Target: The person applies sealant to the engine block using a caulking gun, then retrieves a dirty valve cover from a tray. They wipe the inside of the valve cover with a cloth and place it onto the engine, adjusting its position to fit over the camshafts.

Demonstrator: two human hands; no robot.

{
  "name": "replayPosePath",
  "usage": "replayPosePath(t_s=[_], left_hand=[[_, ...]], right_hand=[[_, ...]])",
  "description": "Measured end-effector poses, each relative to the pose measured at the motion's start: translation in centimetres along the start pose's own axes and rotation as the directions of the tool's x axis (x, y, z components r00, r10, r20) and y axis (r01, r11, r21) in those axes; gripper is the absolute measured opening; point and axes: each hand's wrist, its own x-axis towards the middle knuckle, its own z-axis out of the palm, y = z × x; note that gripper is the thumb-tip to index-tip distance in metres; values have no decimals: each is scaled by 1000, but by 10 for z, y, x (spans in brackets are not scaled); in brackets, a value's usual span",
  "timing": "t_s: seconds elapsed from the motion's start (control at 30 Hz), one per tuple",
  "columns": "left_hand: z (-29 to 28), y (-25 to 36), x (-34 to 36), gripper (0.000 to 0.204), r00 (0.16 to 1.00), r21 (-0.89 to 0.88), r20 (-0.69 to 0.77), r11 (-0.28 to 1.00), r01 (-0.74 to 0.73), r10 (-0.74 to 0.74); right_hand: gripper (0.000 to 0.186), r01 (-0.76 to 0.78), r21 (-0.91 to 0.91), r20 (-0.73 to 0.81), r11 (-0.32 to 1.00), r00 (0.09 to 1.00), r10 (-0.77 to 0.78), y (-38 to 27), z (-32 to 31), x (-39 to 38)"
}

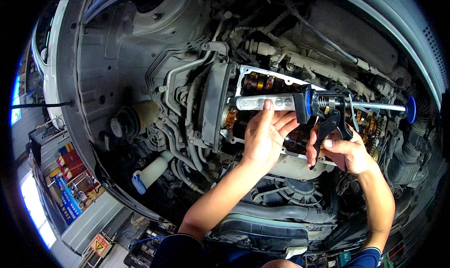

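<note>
A caulking gun [307, 105] lies level above the opened engine [265, 84], its nozzle end to the left. Its silver rod runs right to a blue end disc [411, 109]. In its front sits a pale printed sealant cartridge [248, 102]. My left hand [260, 145] supports the cartridge from below, thumb on its near side and fingers curled behind. My right hand [352, 152] is wrapped round the gun's black handle and trigger [327, 129]. Below the gun, brown oily camshaft parts show inside a bright metal rim [248, 70]; the gun and my hands cover much of them.
Hoses and pipes [174, 87] run left of the engine, beside a black reservoir cap [121, 126] and a blue-capped white filler neck [149, 175]. A fan [293, 193] and thick hose [281, 212] lie nearer me. Beyond the fender stand shelves of boxes [70, 167].
</note>
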Motion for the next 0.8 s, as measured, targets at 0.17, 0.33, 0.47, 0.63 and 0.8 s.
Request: replayPosePath(t_s=[0.17, 0.33, 0.47, 0.63, 0.8], left_hand=[[0, 1, -2, 51, 1000, 23, 31, 1000, -3, 2], [2, 1, -4, 51, 1000, 15, 29, 1000, 5, -5], [4, 1, -5, 51, 1000, 21, 18, 1000, 3, -4], [2, 1, -5, 46, 999, -30, 50, 1000, 0, 1], [4, 1, -9, 46, 999, -61, 50, 998, 4, -1]], right_hand=[[37, 9, -1, 0, 1000, 1000, -9, 0, 2, -2], [38, 21, -26, -16, 999, 1000, -21, 1, 3, -4], [40, 16, -56, -26, 998, 1000, -18, -1, 5, -5], [40, 4, -71, -34, 997, 999, -7, -6, 8, -5], [39, 12, -83, -66, 996, 998, -18, -8, 16, -10]])
